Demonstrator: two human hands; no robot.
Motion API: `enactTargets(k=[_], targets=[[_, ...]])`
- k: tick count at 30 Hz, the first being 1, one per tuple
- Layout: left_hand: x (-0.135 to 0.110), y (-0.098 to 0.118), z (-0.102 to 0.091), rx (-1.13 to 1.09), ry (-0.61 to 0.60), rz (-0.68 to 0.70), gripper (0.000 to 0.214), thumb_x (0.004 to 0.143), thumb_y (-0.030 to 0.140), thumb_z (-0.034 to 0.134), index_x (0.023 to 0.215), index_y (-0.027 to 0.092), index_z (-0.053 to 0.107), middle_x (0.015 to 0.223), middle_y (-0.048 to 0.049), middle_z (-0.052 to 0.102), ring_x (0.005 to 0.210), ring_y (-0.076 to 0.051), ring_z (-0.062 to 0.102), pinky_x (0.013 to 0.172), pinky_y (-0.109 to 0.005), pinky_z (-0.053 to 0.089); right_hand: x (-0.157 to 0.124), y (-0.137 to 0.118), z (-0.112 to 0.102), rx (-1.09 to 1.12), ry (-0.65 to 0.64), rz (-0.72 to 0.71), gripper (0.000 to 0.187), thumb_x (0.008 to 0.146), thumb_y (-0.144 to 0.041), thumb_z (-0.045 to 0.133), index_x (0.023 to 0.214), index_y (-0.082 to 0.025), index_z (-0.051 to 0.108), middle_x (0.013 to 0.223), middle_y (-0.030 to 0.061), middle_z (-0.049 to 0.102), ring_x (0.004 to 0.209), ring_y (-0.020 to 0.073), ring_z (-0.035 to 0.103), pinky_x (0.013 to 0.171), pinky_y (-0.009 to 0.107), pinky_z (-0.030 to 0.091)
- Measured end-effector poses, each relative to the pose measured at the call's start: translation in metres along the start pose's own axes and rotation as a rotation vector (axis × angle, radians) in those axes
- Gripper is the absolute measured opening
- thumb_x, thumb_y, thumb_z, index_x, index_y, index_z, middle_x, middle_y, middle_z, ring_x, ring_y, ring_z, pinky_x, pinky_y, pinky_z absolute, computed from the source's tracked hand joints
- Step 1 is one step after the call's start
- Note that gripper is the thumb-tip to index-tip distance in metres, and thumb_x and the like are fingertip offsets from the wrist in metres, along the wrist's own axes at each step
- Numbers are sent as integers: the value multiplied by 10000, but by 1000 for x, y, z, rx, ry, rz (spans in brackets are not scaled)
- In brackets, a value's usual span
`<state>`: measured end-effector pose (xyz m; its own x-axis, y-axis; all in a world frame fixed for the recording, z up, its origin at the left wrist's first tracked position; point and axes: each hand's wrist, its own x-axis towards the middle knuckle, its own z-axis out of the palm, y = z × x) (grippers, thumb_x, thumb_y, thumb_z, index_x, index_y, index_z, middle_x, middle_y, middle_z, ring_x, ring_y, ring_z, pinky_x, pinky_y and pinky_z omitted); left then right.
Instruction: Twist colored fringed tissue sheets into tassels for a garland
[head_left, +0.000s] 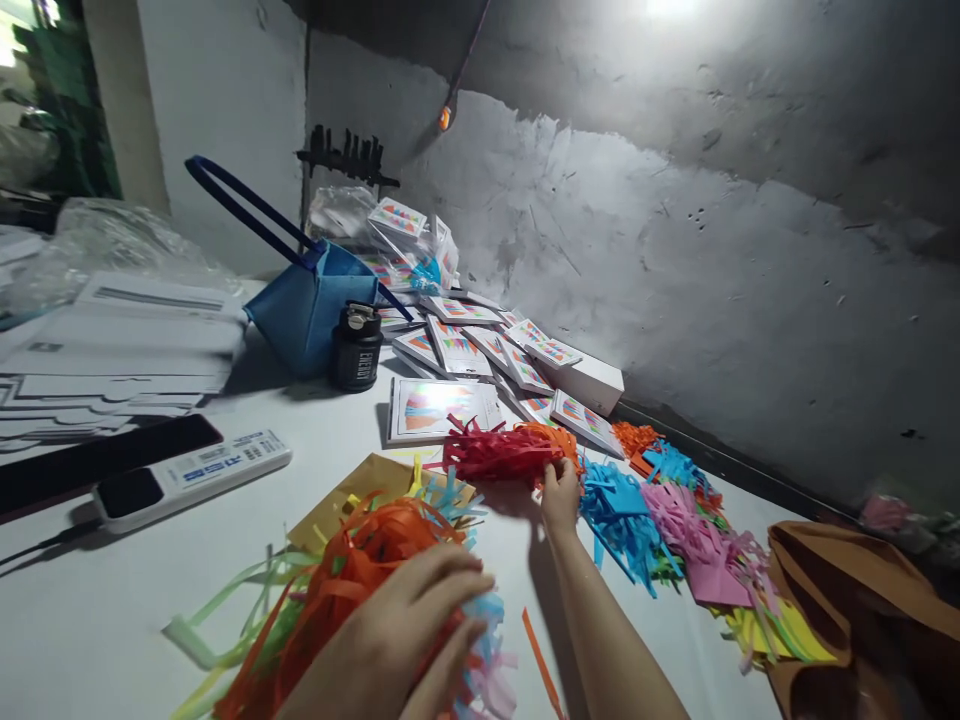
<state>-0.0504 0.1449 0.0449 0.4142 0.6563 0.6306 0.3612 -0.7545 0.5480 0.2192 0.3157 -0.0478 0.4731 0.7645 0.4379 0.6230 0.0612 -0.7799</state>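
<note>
My left hand (409,620) lies over a heap of orange tissue-paper fringe (375,550), its fingers stretched out and partly curved. Around that heap show pale green strips (225,610), light blue and pink ones, with a gold paper sheet (319,515) beneath. My right hand (561,497) reaches further forward, fingers closed on the edge of an orange paper tassel (556,440). Against that one lies a red fringed tassel (495,450). Just right of my right hand is a blue tassel (619,510), followed by a pink tassel (690,535) and a yellow one (787,630).
Flat printed boxes (457,345) are piled at the back, one box (442,408) nearer. A black flask (356,348) and blue bag (311,305) stand left of them. A white device (195,480) with a cable, a dark phone-like slab (112,465) and stacked papers (127,340) lie left. Brown material (862,590) sits right.
</note>
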Motion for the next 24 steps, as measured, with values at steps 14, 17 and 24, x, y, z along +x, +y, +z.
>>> enactTargets(k=[14, 17, 24], targets=[[151, -44, 76, 411, -443, -330, 285, 980, 345, 641, 1172, 135, 659, 1205, -65, 664, 1071, -284, 661, 917, -456, 568, -20, -23, -28, 100, -54, -6, 262, 984, -406, 604, 1078, -164, 642, 1032, 34, 680, 910, 167, 668, 843, 380, 561], [159, -51, 59, 383, -491, -336, 259, 983, 322, 641, 1186, 161, 648, 1199, -83, 668, 1037, -241, 672, 892, -438, 578, -12, -9, -34, 93, -5, 34, 262, 985, -404, 604, 1089, -166, 640, 1041, 36, 678, 908, 166, 667, 839, 378, 565], [217, -77, -2, 247, -460, -359, 253, 978, 316, 650, 1160, 139, 656, 1120, -64, 689, 932, -217, 692, 803, -388, 604, 10, 39, -58, 143, 112, 159, 298, 979, -395, 619, 1167, -163, 622, 1099, 48, 669, 909, 167, 674, 801, 364, 584]])
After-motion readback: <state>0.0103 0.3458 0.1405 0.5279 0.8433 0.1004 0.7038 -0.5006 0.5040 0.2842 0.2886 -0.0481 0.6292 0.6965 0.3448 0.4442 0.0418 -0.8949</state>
